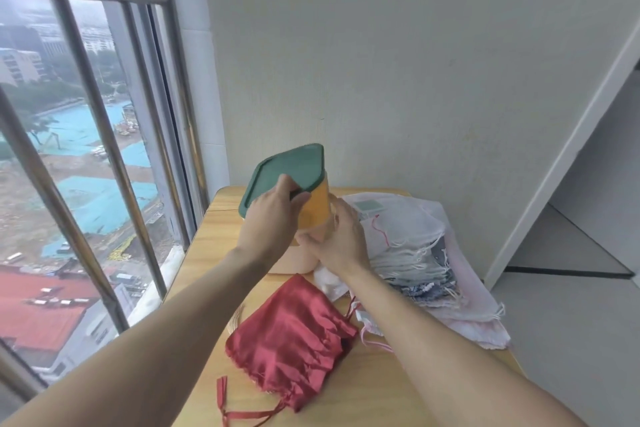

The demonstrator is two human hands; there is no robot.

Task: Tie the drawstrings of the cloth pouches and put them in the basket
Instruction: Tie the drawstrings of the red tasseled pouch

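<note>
Red shiny cloth pouch [291, 340] lies untied on the wooden tabletop [398, 388], nearer the body than both hands. Left hand [273, 211] pinches the green lid [287, 173]; right hand [341, 239] presses flat on the orange basket [313, 208].

green lid [291, 168], orange basket [317, 208], red pouch [291, 336]

One head-worn wide view looks forward and down, close over the table [349, 402] beside a window [79, 163].
</note>
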